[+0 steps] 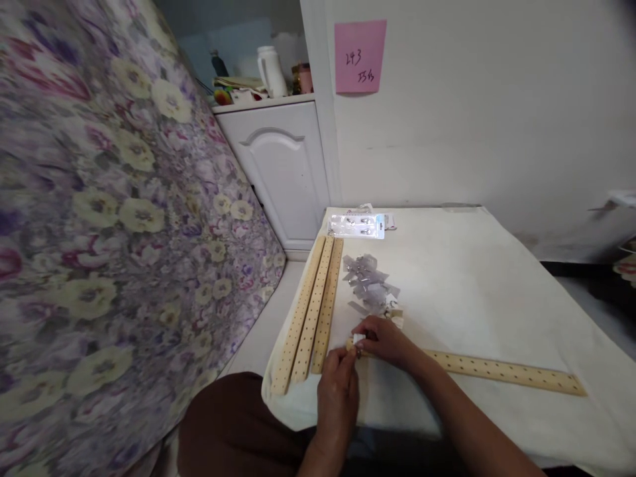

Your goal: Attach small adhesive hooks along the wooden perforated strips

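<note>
A long, pale wooden strip with rows of holes (501,369) lies crosswise near the front of the cloth-covered table. At its left end, my left hand (339,384) is closed with thumb and fingers against the strip. My right hand (383,338) reaches over the strip and pinches a small white piece (358,338) against that same end. The two hands' fingertips almost meet. A small dark bit shows between them, too little to name. Just behind my hands is a heap of small clear plastic packets (368,281) with little metal parts inside.
Several similar perforated wooden strips (312,308) lie lengthwise along the table's left edge. At the back is a clear blister pack (356,226) of metal hooks. The white tablecloth (467,285) extends right. A floral curtain (124,252) hangs left; a white cabinet (285,172) stands behind.
</note>
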The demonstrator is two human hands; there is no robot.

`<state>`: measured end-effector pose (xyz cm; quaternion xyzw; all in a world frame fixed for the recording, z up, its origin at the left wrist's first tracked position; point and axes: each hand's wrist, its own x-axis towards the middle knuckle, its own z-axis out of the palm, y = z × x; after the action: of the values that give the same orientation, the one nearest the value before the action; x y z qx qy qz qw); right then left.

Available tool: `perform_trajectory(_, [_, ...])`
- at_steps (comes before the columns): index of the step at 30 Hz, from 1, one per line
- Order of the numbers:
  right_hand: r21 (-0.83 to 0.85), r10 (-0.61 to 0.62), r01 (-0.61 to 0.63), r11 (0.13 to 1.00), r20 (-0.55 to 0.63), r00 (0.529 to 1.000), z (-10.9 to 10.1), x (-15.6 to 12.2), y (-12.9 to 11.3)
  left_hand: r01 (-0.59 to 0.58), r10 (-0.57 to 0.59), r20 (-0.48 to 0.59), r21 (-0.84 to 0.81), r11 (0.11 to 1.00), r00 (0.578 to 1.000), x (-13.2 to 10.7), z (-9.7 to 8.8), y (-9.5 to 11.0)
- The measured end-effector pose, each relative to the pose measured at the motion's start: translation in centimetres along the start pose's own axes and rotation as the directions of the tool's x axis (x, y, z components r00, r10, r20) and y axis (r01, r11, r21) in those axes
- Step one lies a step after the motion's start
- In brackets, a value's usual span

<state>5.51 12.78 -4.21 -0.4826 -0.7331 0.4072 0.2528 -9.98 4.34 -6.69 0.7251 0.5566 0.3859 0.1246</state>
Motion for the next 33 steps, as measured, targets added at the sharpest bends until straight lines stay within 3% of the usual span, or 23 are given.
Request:
perform_trajectory(20, [0.105, -0.067, 0.076, 0.992, -0.089, 0.994, -0.1, -1.0, 0.6, 0.044, -0.043, 0.016, -0.05, 0.998, 0.999, -0.4, -0.1, 0.2])
perform_trajectory(33, [0.009, -0.094, 0.096, 0.995, -0.137, 0.986, 0.4, -1.4, 0.3, 0.001, -0.002, 0.017, 0.016, 1.0, 1.0, -0.5, 0.2, -0.1])
